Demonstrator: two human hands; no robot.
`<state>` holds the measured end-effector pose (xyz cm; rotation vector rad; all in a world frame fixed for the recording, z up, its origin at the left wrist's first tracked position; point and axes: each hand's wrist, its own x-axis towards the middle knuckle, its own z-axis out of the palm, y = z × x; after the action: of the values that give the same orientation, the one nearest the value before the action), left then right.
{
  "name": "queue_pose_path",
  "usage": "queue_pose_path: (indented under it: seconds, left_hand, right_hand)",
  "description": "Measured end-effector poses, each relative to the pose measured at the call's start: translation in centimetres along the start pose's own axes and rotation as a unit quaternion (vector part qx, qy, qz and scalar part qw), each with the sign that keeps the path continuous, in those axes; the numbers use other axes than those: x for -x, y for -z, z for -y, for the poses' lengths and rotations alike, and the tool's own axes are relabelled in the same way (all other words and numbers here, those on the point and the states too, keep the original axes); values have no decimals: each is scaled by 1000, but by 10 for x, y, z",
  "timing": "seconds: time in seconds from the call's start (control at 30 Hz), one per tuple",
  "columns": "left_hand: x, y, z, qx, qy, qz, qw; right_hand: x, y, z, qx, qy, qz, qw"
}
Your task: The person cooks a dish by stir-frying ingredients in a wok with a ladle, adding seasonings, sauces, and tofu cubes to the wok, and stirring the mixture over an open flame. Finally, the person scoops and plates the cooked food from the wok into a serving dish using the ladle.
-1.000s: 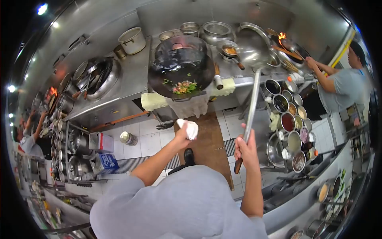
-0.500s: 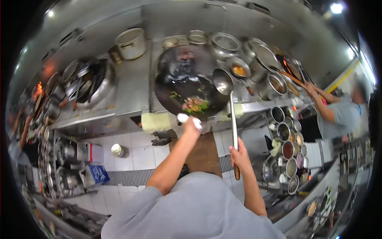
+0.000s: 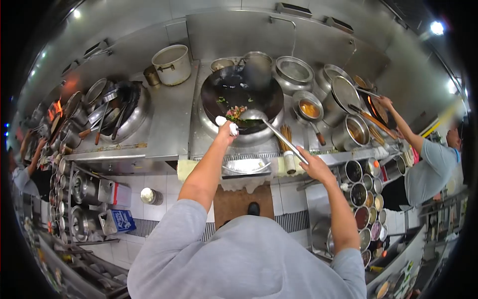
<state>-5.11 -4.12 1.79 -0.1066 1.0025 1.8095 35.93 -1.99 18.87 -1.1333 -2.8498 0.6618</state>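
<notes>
A large dark wok [image 3: 266, 97] sits on the round burner in front of me. Chopped food [image 3: 236, 112], pink and green, lies in its near part, with a few green scraps farther up. My left hand [image 3: 227, 131] is closed around a white cloth [image 3: 220, 120] at the wok's near left rim; whatever part of the wok lies under the cloth is hidden. In my right hand [image 3: 315, 167] is the handle of a long metal ladle [image 3: 283, 137]. The ladle's bowl is inside the wok, right beside the food.
A bamboo brush [image 3: 286, 137] stands right of the burner. Behind it are a strainer with orange contents [image 3: 309, 109] and a metal pot [image 3: 351, 130]. A tall pot [image 3: 172, 65] stands back left. A co-worker [image 3: 432, 159] works at the right, another person at far left.
The wok has come down onto the burner. My right hand has moved forward, bringing the ladle's bowl from the wok's right side down to the food. My left hand keeps the cloth at the rim.
</notes>
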Motion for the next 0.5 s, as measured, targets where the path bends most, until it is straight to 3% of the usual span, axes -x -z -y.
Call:
queue_pose_path:
  seconds: [0.17, 0.23, 0.27, 0.33, 0.4, 0.47, 0.5]
  left_hand:
    - [-5, -4, 0, -51, -1, -56, 997]
    - [8, -6, -4, -48, 15, 5, 999]
    - [19, -3, -6, -69, 36, -9, 997]
    - [43, 12, -7, -54, 29, 8, 998]
    - [82, 37, -4, -107, -66, 29, 992]
    - [142, 52, -8, -103, -109, -61, 987]
    - [174, 62, -12, -113, -115, -66, 985]
  right_hand:
    - [-57, 36, -11, 14, 79, 56, 995]
    - [-91, 34, 4, -64, -29, 126, 990]
    - [-107, 11, -5, -70, -24, 138, 988]
    - [-160, -41, -24, 5, 33, -22, 999]
    - [-166, -53, -27, -21, 52, -24, 998]
    - [-143, -30, -23, -154, 87, 21, 984]
    - [-120, 14, 9, -205, 6, 134, 969]
